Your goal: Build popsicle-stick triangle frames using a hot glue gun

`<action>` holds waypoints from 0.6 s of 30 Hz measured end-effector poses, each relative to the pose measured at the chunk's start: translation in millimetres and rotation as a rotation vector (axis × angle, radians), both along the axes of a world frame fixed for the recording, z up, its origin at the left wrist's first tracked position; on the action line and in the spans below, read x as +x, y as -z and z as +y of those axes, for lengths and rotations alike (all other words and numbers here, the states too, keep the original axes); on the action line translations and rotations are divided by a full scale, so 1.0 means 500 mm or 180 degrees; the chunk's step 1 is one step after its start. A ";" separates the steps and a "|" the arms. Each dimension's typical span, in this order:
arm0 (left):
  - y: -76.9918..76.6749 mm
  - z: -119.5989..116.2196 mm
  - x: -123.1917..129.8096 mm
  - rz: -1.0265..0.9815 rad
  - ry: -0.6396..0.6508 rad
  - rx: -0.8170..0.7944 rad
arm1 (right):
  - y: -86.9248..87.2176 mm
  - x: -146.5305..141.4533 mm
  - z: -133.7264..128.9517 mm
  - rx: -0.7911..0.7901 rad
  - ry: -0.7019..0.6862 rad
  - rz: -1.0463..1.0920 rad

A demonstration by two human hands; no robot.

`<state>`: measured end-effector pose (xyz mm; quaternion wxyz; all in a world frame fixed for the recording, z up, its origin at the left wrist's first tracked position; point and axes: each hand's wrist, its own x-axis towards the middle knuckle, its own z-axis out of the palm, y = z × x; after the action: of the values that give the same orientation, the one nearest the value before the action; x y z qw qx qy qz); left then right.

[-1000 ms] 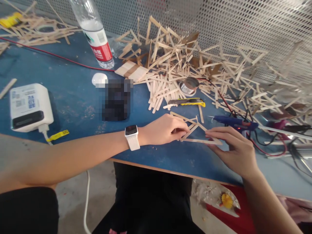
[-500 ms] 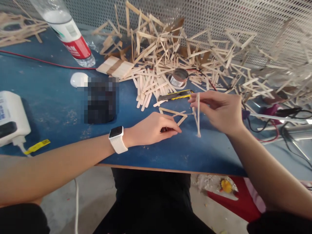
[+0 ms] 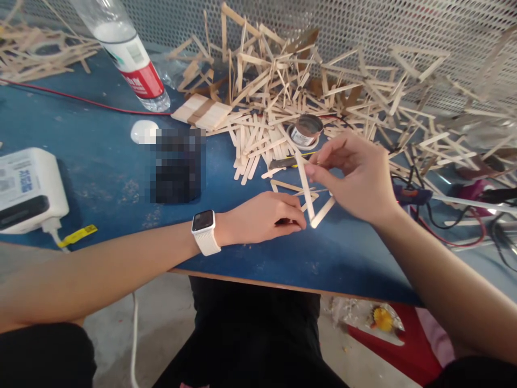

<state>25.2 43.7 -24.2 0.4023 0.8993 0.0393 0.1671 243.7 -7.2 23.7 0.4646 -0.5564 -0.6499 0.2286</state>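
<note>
My right hand (image 3: 351,175) pinches a frame of joined craft sticks (image 3: 306,188), held raised and tilted, one corner pointing down. My left hand (image 3: 278,216), with a white watch on its wrist, hovers low over the table just left of that corner. Its fingers are curled together; whatever may be between them is hidden. Behind the fingertips a second craft-stick triangle (image 3: 288,185) lies on the blue table, partly covered. A utility knife (image 3: 285,162) with yellow edges lies beyond it, close to the right fingers.
Loose craft sticks (image 3: 252,143) and stick frames pile up against a perforated metal screen (image 3: 351,27). An open tin (image 3: 307,131), a banded stick bundle (image 3: 202,111), a water bottle (image 3: 139,70) and a white power adapter (image 3: 34,188) stand around. Cables and a purple-handled tool (image 3: 412,194) lie right.
My right hand has turned the craft-stick frame from nearly edge-on to a more open view, its lower corner moving left towards my left hand. The view has shifted slightly.
</note>
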 end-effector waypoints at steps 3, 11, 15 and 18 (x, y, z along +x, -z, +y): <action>-0.002 0.000 0.001 -0.0049 -0.0025 -0.0084 | -0.011 -0.003 -0.001 -0.0156 -0.0021 -0.0236; -0.006 0.000 -0.002 -0.0173 -0.0185 -0.0207 | -0.011 0.038 -0.032 -0.0851 -0.0545 0.0687; -0.003 0.001 0.000 -0.0153 -0.0179 -0.0280 | 0.023 0.051 -0.052 -0.0806 -0.0664 0.1204; -0.004 0.001 0.001 -0.0169 -0.0139 -0.0326 | 0.049 0.050 -0.060 -0.0668 -0.0547 0.1065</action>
<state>25.6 44.3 -22.3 0.4451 0.8716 0.0567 0.1974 268.5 -37.4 -0.9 0.4843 -0.4986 -0.5813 0.4229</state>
